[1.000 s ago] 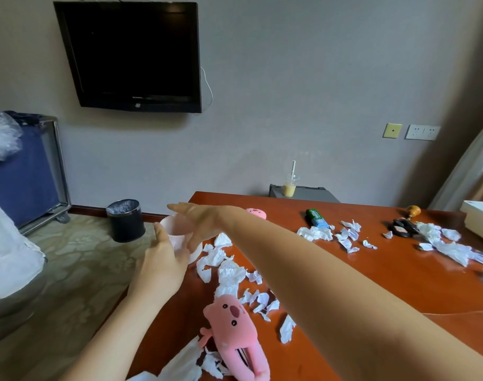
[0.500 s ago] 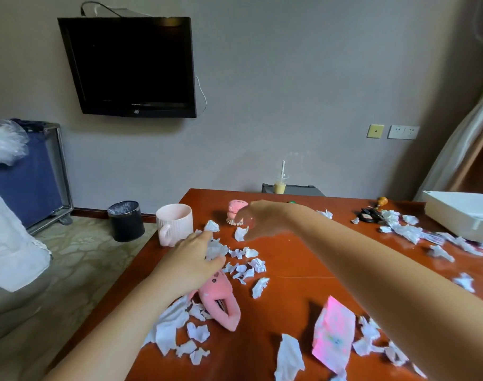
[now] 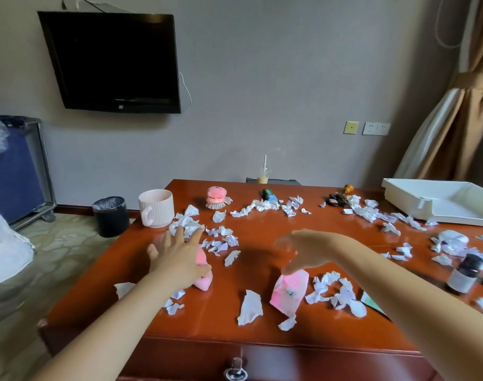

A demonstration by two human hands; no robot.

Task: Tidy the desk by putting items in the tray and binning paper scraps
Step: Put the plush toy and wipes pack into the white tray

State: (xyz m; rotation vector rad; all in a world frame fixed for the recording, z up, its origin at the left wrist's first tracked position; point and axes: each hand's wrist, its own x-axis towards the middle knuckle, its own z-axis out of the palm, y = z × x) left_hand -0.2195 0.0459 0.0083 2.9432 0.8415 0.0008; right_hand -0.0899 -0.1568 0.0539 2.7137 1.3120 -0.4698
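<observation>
White paper scraps (image 3: pixel 219 240) litter the red-brown desk (image 3: pixel 262 237); the white tray (image 3: pixel 438 204) sits empty at its far right edge. The left hand (image 3: pixel 180 257), fingers spread wide, covers the pink plush case (image 3: pixel 203 273). The right hand (image 3: pixel 303 250), loosely curled and empty, has pulled nearer. The mug (image 3: pixel 156 207) stands untouched near the left edge.

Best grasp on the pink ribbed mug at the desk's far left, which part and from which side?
Probably the handle: the mug stands upright with its loop handle facing the near-left desk edge, unobstructed. Bring the left hand in from that side. Paper scraps crowd its right.
</observation>
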